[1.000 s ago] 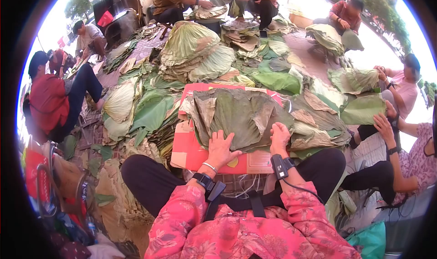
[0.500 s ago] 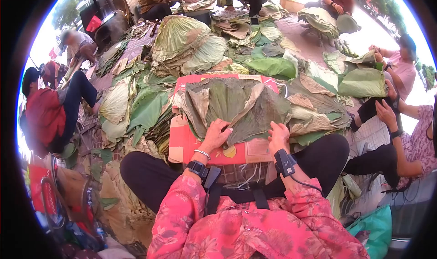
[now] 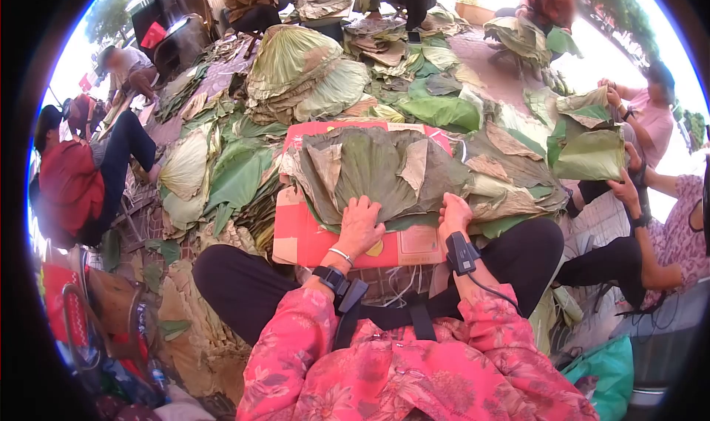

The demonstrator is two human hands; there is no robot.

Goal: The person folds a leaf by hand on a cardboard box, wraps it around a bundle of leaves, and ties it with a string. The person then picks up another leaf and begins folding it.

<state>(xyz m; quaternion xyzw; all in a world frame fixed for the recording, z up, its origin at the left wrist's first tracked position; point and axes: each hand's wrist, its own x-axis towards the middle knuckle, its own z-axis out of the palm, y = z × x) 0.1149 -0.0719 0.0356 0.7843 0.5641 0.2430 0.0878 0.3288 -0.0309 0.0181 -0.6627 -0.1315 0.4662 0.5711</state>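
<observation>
Bright daylight over paved ground (trees at edges).

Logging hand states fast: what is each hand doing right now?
Left hand: open, palm flat on the leaf stack.
Right hand: on the stack's near edge; grip cannot be told.

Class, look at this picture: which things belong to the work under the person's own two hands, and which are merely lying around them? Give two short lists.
In hand:
- left hand, flat on the leaf stack
- right hand, at the stack's near edge
- red cardboard under the stack

Lying about:
- big leaf heap farther back
- green leaves on the left
- teal bag at lower right
</observation>
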